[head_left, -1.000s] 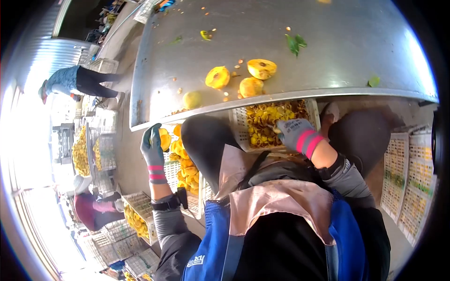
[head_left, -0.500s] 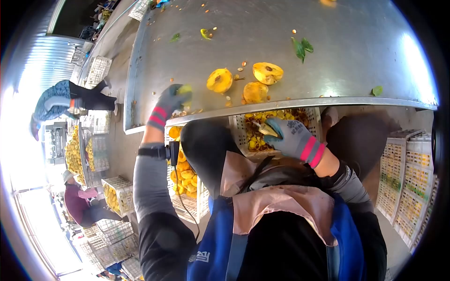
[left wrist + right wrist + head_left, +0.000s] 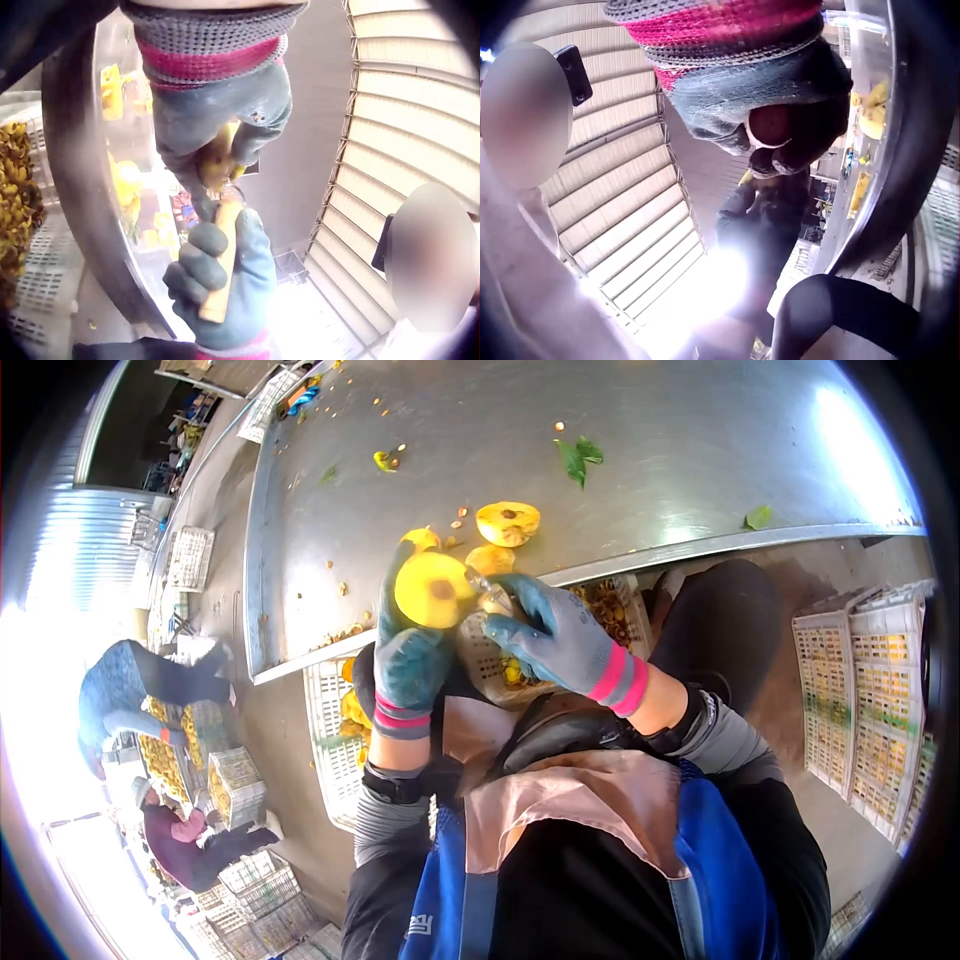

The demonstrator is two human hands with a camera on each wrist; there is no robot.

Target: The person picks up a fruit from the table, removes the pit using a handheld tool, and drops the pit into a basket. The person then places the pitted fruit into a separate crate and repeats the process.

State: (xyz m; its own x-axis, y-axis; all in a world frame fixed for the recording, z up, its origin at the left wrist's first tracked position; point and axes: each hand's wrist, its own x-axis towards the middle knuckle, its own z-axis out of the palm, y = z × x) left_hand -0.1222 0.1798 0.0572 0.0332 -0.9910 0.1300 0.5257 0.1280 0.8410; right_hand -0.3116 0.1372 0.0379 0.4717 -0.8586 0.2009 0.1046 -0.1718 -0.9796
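Note:
My gloved left hand (image 3: 412, 665) holds a yellow fruit half (image 3: 428, 582) just above the table's front edge, its cut face and brown core facing up. In my gloved right hand (image 3: 562, 638) is a coring tool with a wooden handle (image 3: 222, 259). A metal loop at the tool's tip meets the core side of the fruit. The left wrist view shows the right fingers curled round that handle. More cut fruit lies beyond the hands: a half with a dark core (image 3: 508, 523), a paler piece (image 3: 490, 559) and one partly behind the left hand.
The metal table (image 3: 680, 480) carries leaves (image 3: 577, 458) and scattered seeds. Below its edge, a white crate (image 3: 490, 672) holds core scraps; another crate (image 3: 328, 725) at the left holds yellow fruit. Stacked crates (image 3: 865, 705) stand at right. Two people work among crates at far left.
The left hand has reached over the table, picked up a yellow fruit half and brought it to the middle. The right hand has moved the coring tool left and up to meet it.

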